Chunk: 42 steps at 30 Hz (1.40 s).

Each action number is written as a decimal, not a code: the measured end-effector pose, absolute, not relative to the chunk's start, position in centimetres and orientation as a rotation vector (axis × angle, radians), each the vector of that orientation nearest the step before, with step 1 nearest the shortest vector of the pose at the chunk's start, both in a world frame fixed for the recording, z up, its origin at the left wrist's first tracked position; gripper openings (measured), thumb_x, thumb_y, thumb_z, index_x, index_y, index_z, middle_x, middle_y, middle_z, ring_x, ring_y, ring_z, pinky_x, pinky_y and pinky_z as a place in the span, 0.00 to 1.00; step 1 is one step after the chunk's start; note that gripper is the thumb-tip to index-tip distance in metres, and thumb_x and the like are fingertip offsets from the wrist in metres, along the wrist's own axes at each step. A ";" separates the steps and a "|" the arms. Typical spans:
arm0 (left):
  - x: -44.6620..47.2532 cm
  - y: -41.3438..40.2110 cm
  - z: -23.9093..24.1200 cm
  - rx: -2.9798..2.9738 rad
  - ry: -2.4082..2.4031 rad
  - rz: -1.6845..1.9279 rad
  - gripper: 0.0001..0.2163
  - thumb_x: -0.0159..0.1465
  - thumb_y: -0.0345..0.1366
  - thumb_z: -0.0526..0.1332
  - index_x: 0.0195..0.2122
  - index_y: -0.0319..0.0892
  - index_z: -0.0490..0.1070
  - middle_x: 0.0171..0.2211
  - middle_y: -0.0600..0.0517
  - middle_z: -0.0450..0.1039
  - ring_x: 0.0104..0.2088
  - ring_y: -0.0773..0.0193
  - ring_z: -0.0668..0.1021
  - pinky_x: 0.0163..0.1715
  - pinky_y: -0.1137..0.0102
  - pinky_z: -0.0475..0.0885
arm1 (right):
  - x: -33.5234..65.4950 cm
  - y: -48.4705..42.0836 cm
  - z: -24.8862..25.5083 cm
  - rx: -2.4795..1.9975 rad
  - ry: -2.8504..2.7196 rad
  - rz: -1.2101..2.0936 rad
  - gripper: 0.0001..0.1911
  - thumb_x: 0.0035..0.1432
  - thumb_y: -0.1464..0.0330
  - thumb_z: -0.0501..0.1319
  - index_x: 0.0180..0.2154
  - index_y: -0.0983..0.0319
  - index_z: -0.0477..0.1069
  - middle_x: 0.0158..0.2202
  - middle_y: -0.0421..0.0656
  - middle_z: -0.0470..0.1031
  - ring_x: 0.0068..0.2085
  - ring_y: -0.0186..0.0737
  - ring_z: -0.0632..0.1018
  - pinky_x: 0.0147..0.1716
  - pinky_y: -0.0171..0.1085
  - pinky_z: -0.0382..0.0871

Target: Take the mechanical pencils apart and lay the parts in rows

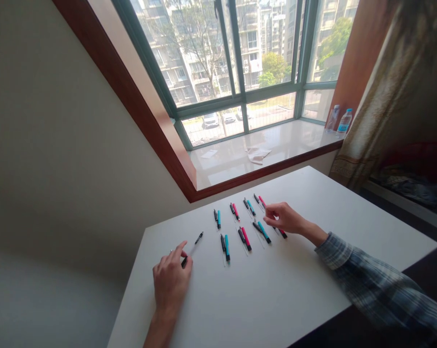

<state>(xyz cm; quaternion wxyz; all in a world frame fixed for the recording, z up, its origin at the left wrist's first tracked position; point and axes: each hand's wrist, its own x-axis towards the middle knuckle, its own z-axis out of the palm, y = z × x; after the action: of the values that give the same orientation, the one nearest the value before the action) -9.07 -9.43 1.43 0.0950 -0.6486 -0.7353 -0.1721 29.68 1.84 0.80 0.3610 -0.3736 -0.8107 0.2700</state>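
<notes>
My left hand [173, 275] rests low over the left side of the white table, thumb and fingers closed on a black pen part [184, 261]. Just beyond its fingertips lies a short black pen piece with a clip [199, 237], and a thin pale rod [193, 249] runs between the two. My right hand [285, 217] is curled over the right end of the pen rows, fingertips pinched together. Whatever they hold, if anything, is hidden. Close to them lie a red pen part [262, 201], a teal one [264, 232] and a partly covered red-and-black one [282, 233].
Two rows of black, teal and red pen parts, such as a teal one [227, 247] and a red one [246, 239], lie on the white table [250, 299]. Behind it, the window sill [225, 169] bears a crumpled cloth [257, 155] and two plastic bottles [344, 122].
</notes>
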 end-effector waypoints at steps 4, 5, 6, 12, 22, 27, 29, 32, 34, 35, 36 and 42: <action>-8.6 -9.7 2.3 -1.866 -2.266 -1.143 0.24 0.65 0.42 0.62 0.62 0.47 0.70 0.38 0.52 0.79 0.36 0.58 0.77 0.44 0.62 0.71 | 29.0 1.3 0.9 -0.966 -1.998 0.784 0.15 0.62 0.65 0.62 0.25 0.61 0.63 0.24 0.36 0.65 0.27 0.32 0.64 0.29 0.34 0.59; -8.4 -9.8 2.6 -1.858 -2.276 -1.359 0.26 0.64 0.44 0.64 0.63 0.48 0.69 0.38 0.52 0.79 0.37 0.58 0.78 0.44 0.63 0.73 | 28.8 1.1 0.9 -0.956 -1.950 0.857 0.17 0.62 0.63 0.63 0.25 0.61 0.63 0.24 0.36 0.65 0.27 0.32 0.63 0.29 0.34 0.59; -8.2 -10.1 3.0 -1.851 -2.278 -1.578 0.28 0.62 0.46 0.67 0.63 0.48 0.69 0.39 0.52 0.79 0.38 0.58 0.78 0.44 0.63 0.74 | 28.4 0.8 0.9 -0.936 -1.899 0.956 0.18 0.62 0.61 0.64 0.25 0.61 0.63 0.24 0.35 0.64 0.27 0.32 0.63 0.28 0.33 0.58; -6.3 -11.0 5.5 -1.796 -2.243 -2.468 0.35 0.57 0.42 0.74 0.65 0.48 0.66 0.39 0.53 0.79 0.44 0.62 0.79 0.50 0.67 0.74 | 26.0 -0.8 1.3 -0.640 -1.727 1.621 0.22 0.63 0.51 0.66 0.32 0.64 0.68 0.26 0.35 0.64 0.27 0.31 0.63 0.27 0.32 0.56; -3.6 -10.1 4.7 -1.802 -2.230 -3.023 0.34 0.54 0.35 0.77 0.63 0.47 0.69 0.37 0.53 0.79 0.40 0.65 0.79 0.46 0.71 0.74 | 20.8 -2.6 4.1 -0.411 -1.702 2.076 0.30 0.70 0.44 0.52 0.54 0.63 0.69 0.34 0.40 0.72 0.29 0.31 0.68 0.28 0.31 0.61; -2.4 -10.7 3.7 -2.029 -2.334 -3.011 0.25 0.54 0.36 0.77 0.53 0.44 0.76 0.36 0.51 0.80 0.32 0.66 0.78 0.36 0.70 0.75 | 18.4 -4.1 3.2 -0.380 -1.930 2.060 0.28 0.69 0.46 0.56 0.48 0.66 0.74 0.26 0.33 0.61 0.26 0.28 0.61 0.26 0.30 0.57; -2.0 -11.0 3.5 -2.105 -2.381 -2.988 0.24 0.53 0.37 0.78 0.51 0.43 0.77 0.35 0.50 0.80 0.31 0.66 0.78 0.35 0.70 0.74 | 18.3 -4.7 2.6 -0.269 -1.889 2.166 0.28 0.70 0.47 0.56 0.44 0.67 0.75 0.25 0.33 0.58 0.25 0.28 0.60 0.26 0.31 0.56; -1.7 -11.2 3.2 -2.163 -2.419 -3.016 0.22 0.54 0.40 0.78 0.50 0.42 0.79 0.35 0.49 0.79 0.33 0.65 0.78 0.39 0.69 0.74 | 18.4 -5.5 1.8 -0.205 -1.755 2.287 0.28 0.70 0.48 0.57 0.40 0.67 0.76 0.28 0.37 0.64 0.28 0.30 0.65 0.30 0.32 0.61; -1.8 -11.2 2.9 -2.214 -2.417 -3.078 0.20 0.58 0.44 0.75 0.49 0.41 0.80 0.36 0.48 0.79 0.35 0.63 0.77 0.42 0.67 0.73 | 18.4 -5.9 1.2 -0.176 -1.628 2.395 0.27 0.69 0.48 0.58 0.40 0.67 0.76 0.35 0.42 0.71 0.32 0.32 0.70 0.35 0.33 0.64; -1.9 -11.2 2.8 -2.247 -2.406 -3.106 0.20 0.61 0.46 0.73 0.49 0.40 0.80 0.36 0.47 0.78 0.36 0.63 0.77 0.43 0.66 0.73 | 18.4 -6.0 0.9 -0.152 -1.555 2.461 0.27 0.68 0.48 0.59 0.39 0.67 0.76 0.38 0.45 0.72 0.35 0.33 0.71 0.37 0.34 0.65; -1.9 -11.1 2.7 -2.279 -2.389 -3.129 0.19 0.63 0.47 0.71 0.49 0.39 0.80 0.36 0.47 0.77 0.37 0.62 0.77 0.44 0.65 0.73 | 18.3 -6.1 0.5 -0.124 -1.481 2.527 0.27 0.68 0.48 0.60 0.39 0.68 0.75 0.39 0.46 0.73 0.36 0.35 0.73 0.38 0.35 0.66; -1.6 -10.9 2.7 -2.387 -2.259 -3.229 0.21 0.67 0.49 0.65 0.54 0.40 0.79 0.36 0.46 0.71 0.38 0.59 0.74 0.44 0.61 0.73 | 18.2 -5.6 -0.3 -0.003 -1.102 2.788 0.22 0.67 0.52 0.63 0.37 0.67 0.71 0.25 0.35 0.61 0.27 0.33 0.69 0.33 0.35 0.64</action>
<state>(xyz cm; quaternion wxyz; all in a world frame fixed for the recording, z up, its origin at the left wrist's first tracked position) -1.58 -10.86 2.65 -0.6690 -0.3850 -0.3645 -0.5209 18.21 -5.55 -0.33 0.0719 -0.0009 -0.3667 0.9276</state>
